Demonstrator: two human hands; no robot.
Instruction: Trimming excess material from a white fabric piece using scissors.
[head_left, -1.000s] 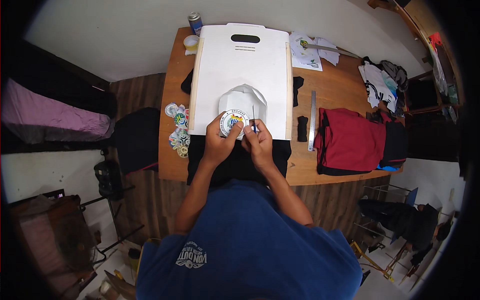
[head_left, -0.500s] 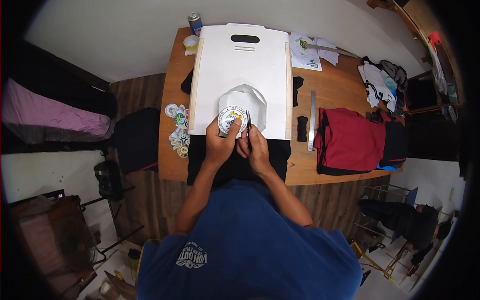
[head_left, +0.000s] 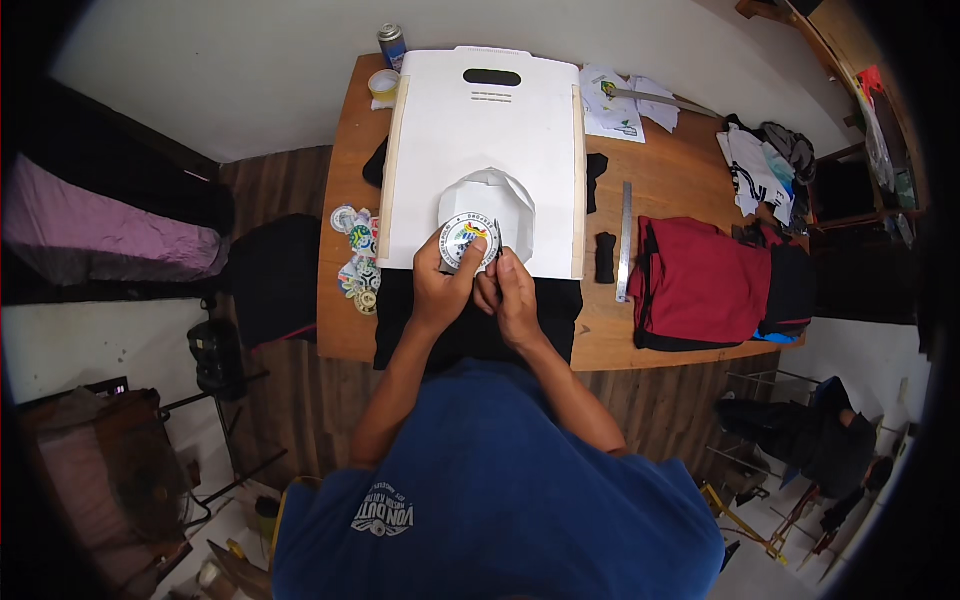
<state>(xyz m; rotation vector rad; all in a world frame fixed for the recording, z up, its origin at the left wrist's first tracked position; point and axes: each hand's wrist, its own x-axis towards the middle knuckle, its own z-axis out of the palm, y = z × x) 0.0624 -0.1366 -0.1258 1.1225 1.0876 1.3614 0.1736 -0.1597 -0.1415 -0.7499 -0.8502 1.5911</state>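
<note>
My left hand (head_left: 442, 290) grips a round printed sticker (head_left: 466, 238) by its lower edge, thumb on its face. My right hand (head_left: 516, 300) presses against the left one and pinches a thin dark tool (head_left: 497, 233) whose tip sits at the sticker's right edge. The sticker lies over a white folded piece (head_left: 492, 196) on a large white board (head_left: 480, 130) with a handle slot. A black cloth (head_left: 560, 305) spreads under the board's near end and under my wrists.
The wooden table (head_left: 680, 190) also carries several round stickers (head_left: 360, 258) at its left edge, a metal ruler (head_left: 625, 240), a small black piece (head_left: 604, 257), folded red garments (head_left: 700, 282), papers (head_left: 615, 108), a clothes pile (head_left: 765, 160), a tape roll (head_left: 384, 84) and a can (head_left: 390, 42).
My right hand has drawn in closer to the left and slightly lower. The sticker stays in the same spot on the white piece.
</note>
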